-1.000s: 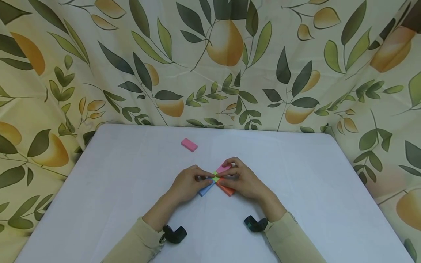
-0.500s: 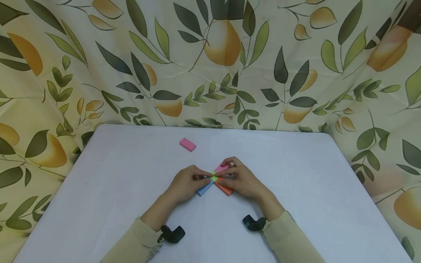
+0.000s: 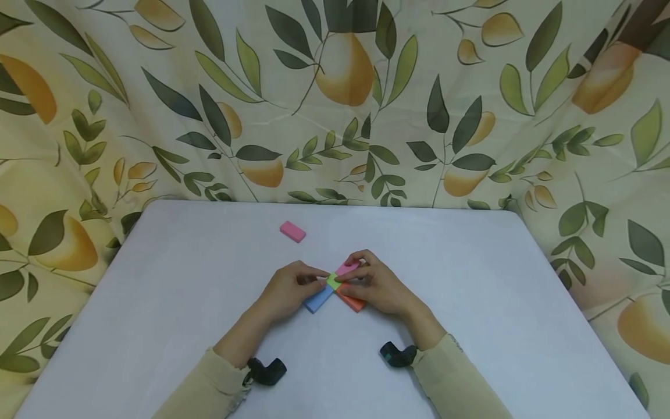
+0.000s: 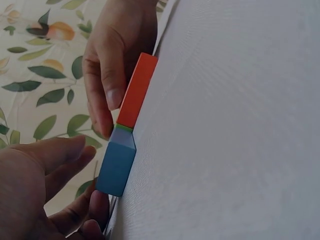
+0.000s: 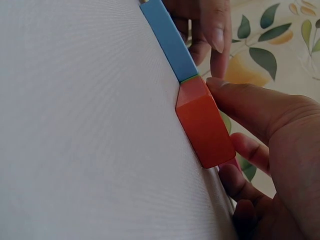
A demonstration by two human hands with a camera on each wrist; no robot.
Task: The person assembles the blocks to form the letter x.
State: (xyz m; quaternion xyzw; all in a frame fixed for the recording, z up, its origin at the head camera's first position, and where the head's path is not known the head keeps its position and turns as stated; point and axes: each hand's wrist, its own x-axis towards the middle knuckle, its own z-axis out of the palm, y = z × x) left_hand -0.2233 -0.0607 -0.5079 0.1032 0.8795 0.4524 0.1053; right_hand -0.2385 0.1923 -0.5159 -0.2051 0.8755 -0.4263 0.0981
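A flat cluster of blocks lies mid-table: a green piece (image 3: 332, 281) in the centre, a blue block (image 3: 318, 299) at lower left, an orange block (image 3: 350, 300) at lower right and a pink block (image 3: 347, 267) at upper right. My left hand (image 3: 285, 289) has its thumb and index fingertips beside the green piece and the blue block's inner end. From the other side, my right hand (image 3: 381, 286) rests fingertips on the cluster, the thumb at the orange block (image 5: 207, 132) and other fingers by the green and pink pieces. My left hand hides the cluster's upper-left side.
Another pink block (image 3: 292, 231) lies apart, farther back on the white table (image 3: 445, 250). A leaf-and-fruit patterned cloth (image 3: 324, 139) hangs behind the table. Black wrist cameras (image 3: 267, 371) sit at both cuffs.
My left fingertips have drawn slightly back from the green piece, showing more of it and of the blue block. The right hand stays at the cluster. The whole view shifts a little.
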